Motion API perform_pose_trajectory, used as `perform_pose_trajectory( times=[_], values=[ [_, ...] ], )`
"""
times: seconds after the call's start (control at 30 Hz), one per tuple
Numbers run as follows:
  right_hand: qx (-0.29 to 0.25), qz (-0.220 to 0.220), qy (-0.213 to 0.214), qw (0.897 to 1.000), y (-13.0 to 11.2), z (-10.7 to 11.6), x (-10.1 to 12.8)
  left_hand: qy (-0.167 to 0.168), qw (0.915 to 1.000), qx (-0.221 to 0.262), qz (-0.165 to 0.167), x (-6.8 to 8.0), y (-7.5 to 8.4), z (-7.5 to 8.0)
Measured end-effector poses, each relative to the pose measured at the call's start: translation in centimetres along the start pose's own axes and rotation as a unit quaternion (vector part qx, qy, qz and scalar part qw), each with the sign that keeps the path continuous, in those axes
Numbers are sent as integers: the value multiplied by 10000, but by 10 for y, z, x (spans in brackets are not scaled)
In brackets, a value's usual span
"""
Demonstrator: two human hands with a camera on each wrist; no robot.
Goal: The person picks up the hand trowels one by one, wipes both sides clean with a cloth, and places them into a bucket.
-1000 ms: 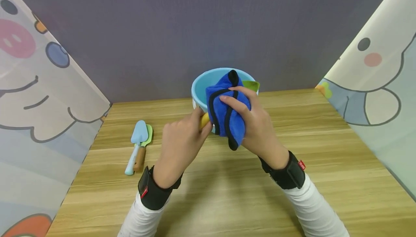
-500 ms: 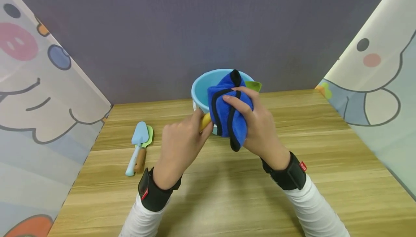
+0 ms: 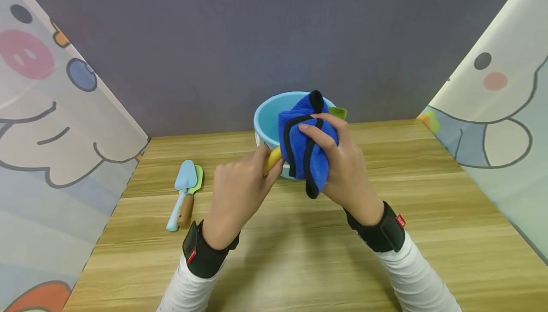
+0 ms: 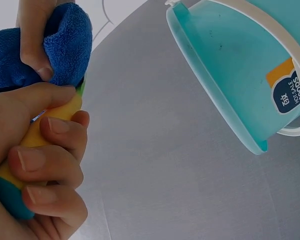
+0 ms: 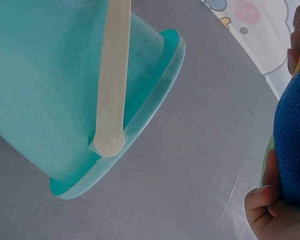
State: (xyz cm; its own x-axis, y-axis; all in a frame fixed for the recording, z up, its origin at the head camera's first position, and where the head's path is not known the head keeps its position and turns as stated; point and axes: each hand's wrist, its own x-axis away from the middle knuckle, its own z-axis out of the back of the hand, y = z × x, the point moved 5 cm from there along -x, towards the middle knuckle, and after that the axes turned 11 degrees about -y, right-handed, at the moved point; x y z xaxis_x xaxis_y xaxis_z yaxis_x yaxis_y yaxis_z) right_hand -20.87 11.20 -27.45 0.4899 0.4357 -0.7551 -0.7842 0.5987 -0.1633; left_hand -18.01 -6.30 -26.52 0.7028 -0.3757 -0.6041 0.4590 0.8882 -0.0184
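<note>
My left hand grips the yellow handle of what looks like a small garden trowel. The handle ends in teal in the left wrist view. Most of the trowel's front is hidden, but a green blade edge shows past a blue cloth with black trim. The cloth is folded over the blade, and my right hand holds it there from the right, fingers curled over the top. Both hands are above the table, in front of a light blue bucket.
The bucket has a white handle and stands near the grey back wall. On the wooden table at left lie a light blue trowel and a green tool with a brown handle, overlapping. Cartoon-printed panels flank both sides.
The cloth and right hand have shifted slightly to the right, and a little more of the yellow handle shows. Both hands keep their hold; the view has moved slightly.
</note>
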Motion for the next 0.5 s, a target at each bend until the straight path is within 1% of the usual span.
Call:
perform_pose_trajectory(
  times=[0.27, 0.5],
  values=[
    [-63, -93, 225, 9997, 3, 2, -1, 85, 9999, -61, -17, -2, 0, 0],
    [19, -160, 388, 9991, 3, 4, 0, 99, 9999, -27, -9, 0, -1, 0]
  ],
)
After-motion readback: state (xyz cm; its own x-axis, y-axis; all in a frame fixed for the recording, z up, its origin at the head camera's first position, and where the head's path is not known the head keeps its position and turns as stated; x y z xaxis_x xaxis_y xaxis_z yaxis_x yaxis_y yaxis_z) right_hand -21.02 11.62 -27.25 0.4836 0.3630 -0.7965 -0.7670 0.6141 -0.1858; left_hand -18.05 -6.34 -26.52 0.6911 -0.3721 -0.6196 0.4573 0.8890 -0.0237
